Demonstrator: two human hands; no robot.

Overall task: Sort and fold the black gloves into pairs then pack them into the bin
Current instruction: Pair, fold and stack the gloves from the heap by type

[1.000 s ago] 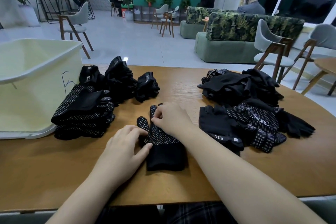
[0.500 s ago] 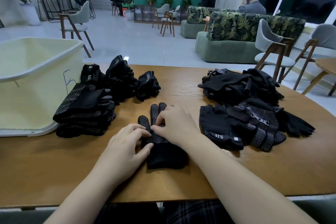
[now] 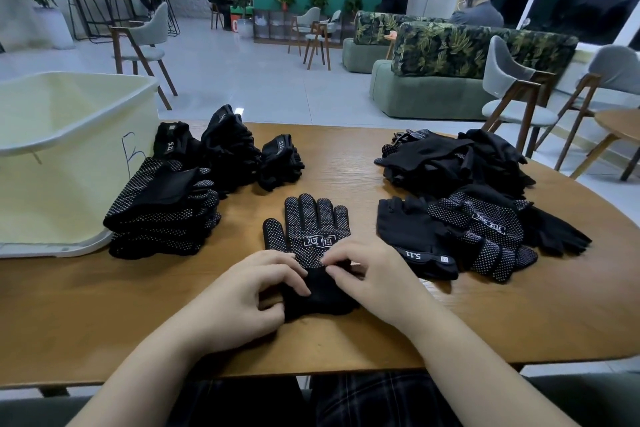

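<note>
A black dotted glove (image 3: 311, 222) lies flat, palm up, fingers pointing away, in the middle of the wooden table (image 3: 104, 315). My left hand (image 3: 242, 295) and my right hand (image 3: 374, 281) both pinch its plain black cuff at the near end. A stack of folded dotted gloves (image 3: 162, 208) sits left of it, beside the pale yellow bin (image 3: 62, 135). More folded black gloves (image 3: 228, 149) lie behind that stack. An unsorted heap of black gloves (image 3: 464, 198) fills the right side.
The bin stands at the table's left edge, its inside hidden from here. Chairs, green sofas and several people occupy the room beyond the table. Another round table (image 3: 620, 125) is at the far right.
My right hand slid from the glove's fingers back to its cuff, uncovering the spread fingers and printed palm. My left hand shifted slightly right onto the cuff.
</note>
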